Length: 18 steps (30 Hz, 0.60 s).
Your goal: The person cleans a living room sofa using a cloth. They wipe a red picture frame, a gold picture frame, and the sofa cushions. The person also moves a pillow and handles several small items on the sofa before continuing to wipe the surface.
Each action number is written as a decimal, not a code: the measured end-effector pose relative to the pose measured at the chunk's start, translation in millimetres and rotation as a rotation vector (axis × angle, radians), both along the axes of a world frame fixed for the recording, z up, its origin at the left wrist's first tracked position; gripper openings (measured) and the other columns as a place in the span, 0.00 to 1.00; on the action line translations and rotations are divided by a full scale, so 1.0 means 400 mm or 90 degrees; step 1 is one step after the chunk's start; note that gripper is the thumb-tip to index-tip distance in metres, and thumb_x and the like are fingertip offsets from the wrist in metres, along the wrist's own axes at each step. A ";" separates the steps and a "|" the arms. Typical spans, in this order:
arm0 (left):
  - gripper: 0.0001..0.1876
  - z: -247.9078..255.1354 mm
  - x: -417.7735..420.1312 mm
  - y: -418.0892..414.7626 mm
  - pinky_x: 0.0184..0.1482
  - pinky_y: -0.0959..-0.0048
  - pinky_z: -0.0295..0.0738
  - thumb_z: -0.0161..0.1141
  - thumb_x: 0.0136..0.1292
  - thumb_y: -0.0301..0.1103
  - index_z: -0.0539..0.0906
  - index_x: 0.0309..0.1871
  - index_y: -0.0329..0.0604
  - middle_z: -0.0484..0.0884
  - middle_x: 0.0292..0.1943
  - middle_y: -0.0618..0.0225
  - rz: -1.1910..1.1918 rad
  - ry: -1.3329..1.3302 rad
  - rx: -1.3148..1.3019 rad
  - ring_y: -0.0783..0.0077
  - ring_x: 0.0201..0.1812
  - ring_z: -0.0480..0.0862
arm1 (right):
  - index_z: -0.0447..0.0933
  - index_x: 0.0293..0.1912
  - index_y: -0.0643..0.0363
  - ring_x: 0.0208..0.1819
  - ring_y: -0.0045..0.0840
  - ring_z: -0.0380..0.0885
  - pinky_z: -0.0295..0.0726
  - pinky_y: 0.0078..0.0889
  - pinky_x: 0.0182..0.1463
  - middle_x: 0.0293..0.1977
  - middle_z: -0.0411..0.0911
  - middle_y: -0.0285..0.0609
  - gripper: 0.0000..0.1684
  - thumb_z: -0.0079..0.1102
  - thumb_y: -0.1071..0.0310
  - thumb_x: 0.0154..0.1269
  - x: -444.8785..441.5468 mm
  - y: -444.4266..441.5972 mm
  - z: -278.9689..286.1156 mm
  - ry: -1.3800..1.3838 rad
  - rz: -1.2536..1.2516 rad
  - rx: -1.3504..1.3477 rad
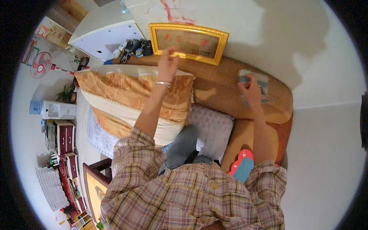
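Observation:
My left hand (169,64), with a silver bracelet at the wrist, is raised with bent fingers in front of the lower edge of a gold-framed plaque (188,43). The plaque leans against the wall on top of the sofa back; whether my fingers touch it is unclear. My right hand (252,92) is over a teal and white package (264,83) by the brown sofa back (214,83). Thumb and fingers are bent around something small and reddish, but blur hides whether they grip the package or only lie in front of it.
An orange and cream cloth (132,100) drapes over the sofa at left. A grey patterned cushion (214,123) lies before me, and a pink and blue item (243,165) rests by my right forearm. Dark small items (133,49) crowd beside a white cabinet (106,40). A fan (41,67) stands far left.

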<state>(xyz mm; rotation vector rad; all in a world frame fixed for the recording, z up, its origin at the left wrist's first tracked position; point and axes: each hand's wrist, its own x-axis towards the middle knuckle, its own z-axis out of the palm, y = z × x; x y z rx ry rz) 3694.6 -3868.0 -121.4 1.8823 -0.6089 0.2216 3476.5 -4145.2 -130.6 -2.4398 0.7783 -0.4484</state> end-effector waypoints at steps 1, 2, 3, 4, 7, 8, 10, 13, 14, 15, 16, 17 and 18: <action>0.20 0.028 0.046 -0.003 0.56 0.66 0.72 0.62 0.61 0.30 0.74 0.56 0.37 0.78 0.51 0.55 0.068 -0.120 0.041 0.60 0.52 0.78 | 0.71 0.55 0.54 0.55 0.43 0.73 0.71 0.47 0.54 0.50 0.77 0.46 0.28 0.67 0.55 0.57 0.028 0.009 -0.025 0.059 0.033 0.045; 0.22 0.025 0.127 0.013 0.58 0.63 0.70 0.63 0.60 0.32 0.74 0.56 0.35 0.77 0.52 0.53 0.127 -0.173 0.073 0.56 0.54 0.76 | 0.70 0.57 0.52 0.59 0.43 0.69 0.66 0.52 0.57 0.54 0.74 0.45 0.30 0.65 0.52 0.58 0.046 0.020 -0.044 0.061 0.036 -0.045; 0.23 0.012 0.206 0.043 0.59 0.61 0.68 0.64 0.60 0.35 0.74 0.56 0.33 0.77 0.52 0.50 0.191 -0.225 0.110 0.51 0.56 0.75 | 0.70 0.59 0.50 0.63 0.43 0.65 0.62 0.56 0.60 0.58 0.72 0.44 0.31 0.64 0.49 0.59 0.054 0.041 -0.070 0.065 0.043 -0.130; 0.24 -0.006 0.255 0.047 0.60 0.61 0.68 0.63 0.61 0.37 0.74 0.56 0.32 0.77 0.52 0.49 0.235 -0.203 0.101 0.51 0.57 0.74 | 0.69 0.61 0.48 0.67 0.42 0.61 0.57 0.61 0.64 0.62 0.69 0.43 0.33 0.63 0.47 0.59 0.053 0.048 -0.095 0.071 0.047 -0.220; 0.26 -0.031 0.413 0.081 0.60 0.61 0.67 0.61 0.63 0.43 0.73 0.56 0.29 0.76 0.53 0.47 0.310 -0.097 0.061 0.51 0.58 0.73 | 0.65 0.66 0.43 0.72 0.43 0.51 0.42 0.69 0.67 0.69 0.60 0.40 0.37 0.57 0.40 0.61 0.030 0.035 -0.151 0.129 0.031 -0.261; 0.27 -0.050 0.470 0.121 0.59 0.62 0.67 0.60 0.63 0.45 0.73 0.56 0.30 0.76 0.53 0.46 0.300 -0.028 0.046 0.52 0.58 0.73 | 0.64 0.67 0.42 0.72 0.43 0.50 0.40 0.67 0.68 0.70 0.59 0.40 0.37 0.55 0.41 0.62 0.041 0.046 -0.151 0.128 0.048 -0.259; 0.30 -0.052 0.490 0.131 0.58 0.67 0.68 0.58 0.65 0.51 0.73 0.56 0.29 0.77 0.52 0.48 0.180 0.183 -0.033 0.57 0.56 0.75 | 0.63 0.69 0.40 0.73 0.43 0.49 0.37 0.64 0.71 0.71 0.57 0.40 0.36 0.52 0.42 0.65 0.029 0.041 -0.163 0.152 0.062 -0.265; 0.30 -0.042 0.469 0.091 0.51 0.71 0.71 0.57 0.66 0.52 0.72 0.58 0.32 0.77 0.48 0.61 0.155 0.226 -0.058 0.70 0.47 0.76 | 0.65 0.67 0.43 0.73 0.41 0.51 0.37 0.60 0.71 0.70 0.58 0.39 0.31 0.52 0.49 0.67 0.006 0.001 -0.205 0.045 0.083 -0.236; 0.27 -0.028 0.434 0.065 0.51 0.74 0.69 0.58 0.67 0.51 0.74 0.57 0.36 0.78 0.48 0.67 0.129 0.261 -0.133 0.73 0.48 0.75 | 0.66 0.66 0.45 0.73 0.40 0.51 0.36 0.58 0.71 0.70 0.59 0.39 0.30 0.52 0.51 0.67 -0.003 -0.017 -0.221 0.027 0.081 -0.220; 0.24 -0.023 0.430 0.079 0.52 0.74 0.69 0.58 0.67 0.49 0.75 0.55 0.36 0.78 0.47 0.69 0.081 0.266 -0.161 0.75 0.47 0.75 | 0.67 0.66 0.47 0.73 0.38 0.51 0.35 0.57 0.72 0.69 0.60 0.40 0.29 0.52 0.53 0.67 -0.002 -0.019 -0.223 0.002 0.086 -0.199; 0.22 -0.016 0.430 0.096 0.52 0.75 0.69 0.59 0.67 0.47 0.76 0.53 0.37 0.78 0.45 0.70 0.033 0.270 -0.189 0.76 0.47 0.75 | 0.68 0.65 0.49 0.73 0.37 0.51 0.35 0.55 0.72 0.69 0.61 0.40 0.28 0.52 0.55 0.67 0.000 -0.019 -0.227 -0.022 0.092 -0.178; 0.20 -0.010 0.426 0.110 0.52 0.76 0.69 0.59 0.67 0.45 0.77 0.51 0.38 0.79 0.44 0.72 -0.016 0.275 -0.216 0.78 0.46 0.75 | 0.69 0.63 0.51 0.71 0.36 0.54 0.40 0.52 0.71 0.67 0.63 0.40 0.27 0.52 0.56 0.67 0.003 -0.016 -0.232 -0.060 0.074 -0.145; 0.14 0.017 0.404 0.108 0.51 0.78 0.69 0.60 0.68 0.39 0.77 0.50 0.40 0.78 0.43 0.75 -0.092 0.314 -0.301 0.82 0.45 0.74 | 0.69 0.62 0.53 0.70 0.36 0.57 0.45 0.49 0.71 0.65 0.66 0.41 0.26 0.53 0.57 0.67 0.002 -0.012 -0.225 -0.092 0.051 -0.114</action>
